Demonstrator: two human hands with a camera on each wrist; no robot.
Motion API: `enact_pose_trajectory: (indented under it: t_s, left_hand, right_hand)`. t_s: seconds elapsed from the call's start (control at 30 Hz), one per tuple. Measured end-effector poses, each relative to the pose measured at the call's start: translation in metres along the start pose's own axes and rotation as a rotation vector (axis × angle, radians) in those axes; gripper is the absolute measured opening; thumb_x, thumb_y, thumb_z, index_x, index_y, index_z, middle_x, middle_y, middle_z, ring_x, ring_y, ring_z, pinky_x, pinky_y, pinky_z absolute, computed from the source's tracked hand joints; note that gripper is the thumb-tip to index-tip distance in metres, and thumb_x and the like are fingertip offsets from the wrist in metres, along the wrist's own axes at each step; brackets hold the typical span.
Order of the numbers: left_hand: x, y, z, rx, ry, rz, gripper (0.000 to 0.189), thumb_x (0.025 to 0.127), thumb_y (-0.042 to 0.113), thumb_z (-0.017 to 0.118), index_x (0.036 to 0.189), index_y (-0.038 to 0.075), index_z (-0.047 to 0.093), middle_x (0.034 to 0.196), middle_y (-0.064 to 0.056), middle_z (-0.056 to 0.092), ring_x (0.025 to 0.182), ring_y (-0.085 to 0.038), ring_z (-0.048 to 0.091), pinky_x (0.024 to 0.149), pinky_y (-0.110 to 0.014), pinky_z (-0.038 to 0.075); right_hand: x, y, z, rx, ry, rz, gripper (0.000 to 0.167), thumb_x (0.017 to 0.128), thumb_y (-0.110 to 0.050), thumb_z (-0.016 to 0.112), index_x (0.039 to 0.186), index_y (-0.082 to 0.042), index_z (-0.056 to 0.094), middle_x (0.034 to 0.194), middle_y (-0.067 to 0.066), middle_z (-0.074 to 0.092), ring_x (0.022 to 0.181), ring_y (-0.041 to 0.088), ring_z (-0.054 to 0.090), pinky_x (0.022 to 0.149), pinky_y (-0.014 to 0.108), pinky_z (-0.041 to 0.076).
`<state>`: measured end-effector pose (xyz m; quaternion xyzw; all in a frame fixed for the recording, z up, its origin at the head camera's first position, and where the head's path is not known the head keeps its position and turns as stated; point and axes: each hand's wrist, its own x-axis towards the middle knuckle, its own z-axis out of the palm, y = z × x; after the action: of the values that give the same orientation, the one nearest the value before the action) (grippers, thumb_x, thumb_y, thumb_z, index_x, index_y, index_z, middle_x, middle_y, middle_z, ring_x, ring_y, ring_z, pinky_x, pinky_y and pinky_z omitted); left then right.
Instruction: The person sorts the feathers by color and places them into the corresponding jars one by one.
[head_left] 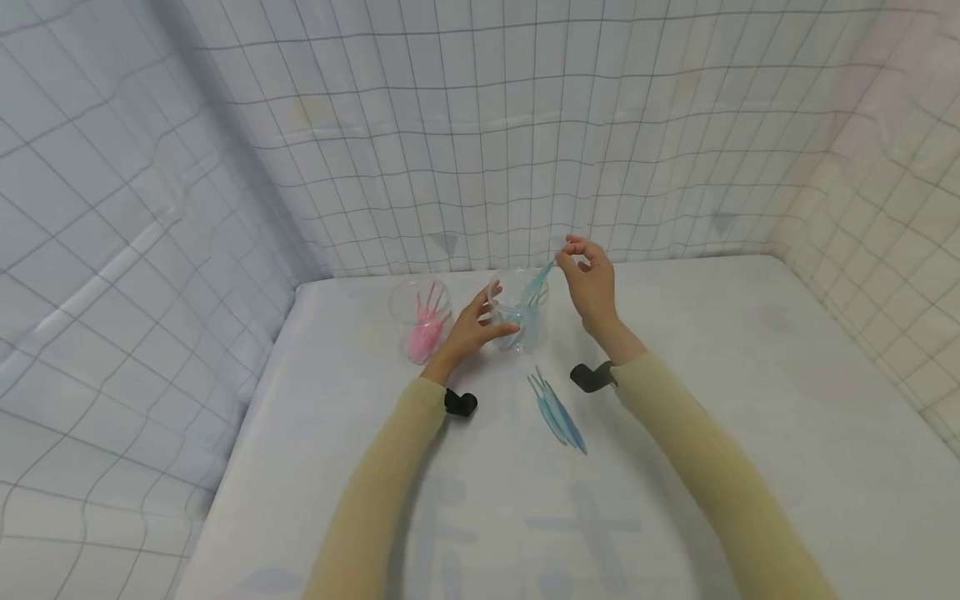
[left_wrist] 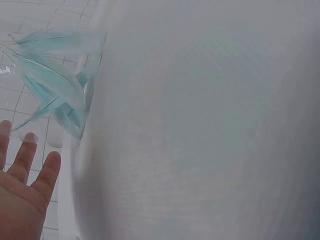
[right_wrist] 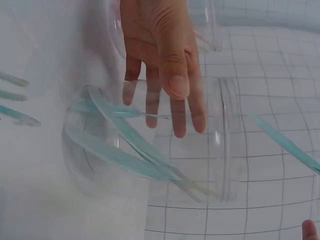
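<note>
A clear plastic jar [head_left: 534, 333] stands upright near the back of the table with several light-blue feathers [right_wrist: 130, 145] inside. Beside it my left hand [head_left: 472, 329] rests with spread, mostly straight fingers behind its wall and the thumb in front. How firmly they touch is unclear. My right hand [head_left: 591, 283] pinches the tip of another blue feather [right_wrist: 282, 142] between thumb and finger, above the jar's right rim. Blue feathers [head_left: 557, 408] lie loose on the table in front of the jar.
A second clear jar [head_left: 401, 315] holding pink feathers [head_left: 426, 333] stands to the left, close to my left hand. White cloth [head_left: 675, 333] covers the table. Grid-patterned curtains [head_left: 525, 125] hang behind and at both sides. Dark wrist cameras [head_left: 462, 405] sit under the sleeves.
</note>
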<state>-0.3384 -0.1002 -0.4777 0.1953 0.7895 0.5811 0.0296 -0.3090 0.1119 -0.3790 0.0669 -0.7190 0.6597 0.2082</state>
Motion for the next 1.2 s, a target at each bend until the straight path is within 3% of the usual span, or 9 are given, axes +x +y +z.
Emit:
enact_pose_trajectory:
  t_s: [0.1,0.23,0.37,0.6,0.67,0.87,1.1,1.2]
  left_hand:
    - [-0.001,0.001,0.001,0.001,0.003,-0.005,0.086,0.081,0.021,0.078,0.151,0.02,0.027,0.149,0.001,0.034,0.132,-0.027,0.035,0.104,-0.039,0.033]
    - [-0.001,0.001,0.001,0.005,0.005,-0.008,0.086,0.081,0.023,0.078,0.151,0.022,0.026,0.149,0.001,0.035,0.131,-0.027,0.036,0.103,-0.039,0.034]
    - [-0.002,0.002,0.003,0.02,0.011,-0.003,0.088,0.081,0.024,0.077,0.151,0.018,0.025,0.149,0.001,0.034,0.131,-0.027,0.036,0.103,-0.038,0.034]
    - [-0.003,0.006,0.001,0.019,0.006,-0.006,0.088,0.082,0.024,0.077,0.151,0.02,0.025,0.15,0.001,0.033,0.132,-0.026,0.034,0.104,-0.038,0.033]
    - [-0.006,0.015,0.0,0.006,-0.005,-0.002,0.086,0.082,0.021,0.077,0.151,0.015,0.025,0.15,-0.003,0.034,0.133,-0.029,0.034,0.104,-0.041,0.033]
    - [-0.013,0.034,-0.003,-0.019,-0.034,0.001,0.086,0.082,0.016,0.076,0.15,0.007,0.024,0.15,-0.012,0.032,0.132,-0.034,0.033,0.104,-0.046,0.031]
    - [-0.003,0.006,-0.001,0.005,-0.027,-0.009,0.091,0.08,0.032,0.078,0.151,0.02,0.024,0.149,0.004,0.034,0.133,-0.024,0.034,0.104,-0.035,0.033]
    - [-0.001,0.002,-0.001,0.018,-0.016,0.0,0.089,0.08,0.031,0.078,0.151,0.023,0.026,0.148,0.007,0.034,0.132,-0.023,0.035,0.104,-0.034,0.034]
  right_hand:
    - [-0.001,0.005,0.005,-0.054,-0.035,0.052,0.013,0.091,-0.015,0.062,0.093,-0.003,0.059,0.133,0.008,0.051,0.127,0.02,0.039,0.103,0.042,0.029]
    - [-0.007,0.013,0.001,-0.218,-0.134,0.121,0.022,0.091,-0.018,0.063,0.105,0.0,0.062,0.137,0.012,0.047,0.132,0.027,0.033,0.107,0.047,0.022]
    - [-0.018,0.019,-0.011,-0.423,-0.248,0.089,0.022,0.089,-0.017,0.063,0.098,0.003,0.066,0.131,0.02,0.051,0.128,0.036,0.037,0.106,0.051,0.023]
    - [-0.045,0.027,-0.026,-0.911,-0.65,0.013,0.021,0.085,-0.029,0.067,0.078,-0.01,0.073,0.125,0.021,0.055,0.124,0.045,0.036,0.092,0.062,0.036]
    - [-0.052,0.031,-0.024,-0.993,-0.711,-0.003,0.02,0.083,-0.031,0.069,0.075,-0.013,0.073,0.125,0.02,0.055,0.127,0.046,0.033,0.092,0.063,0.036]
    - [-0.065,0.042,-0.009,-1.122,-0.739,-0.001,0.02,0.082,-0.034,0.07,0.073,-0.015,0.073,0.127,0.017,0.054,0.132,0.043,0.027,0.096,0.059,0.033]
    - [-0.074,0.046,0.001,-1.169,-0.773,0.041,0.021,0.078,-0.033,0.073,0.065,-0.017,0.068,0.128,0.018,0.052,0.134,0.044,0.023,0.098,0.059,0.029]
    - [-0.076,0.048,0.002,-1.16,-0.77,0.057,0.023,0.078,-0.033,0.072,0.063,-0.018,0.065,0.126,0.016,0.053,0.135,0.043,0.022,0.099,0.059,0.027]
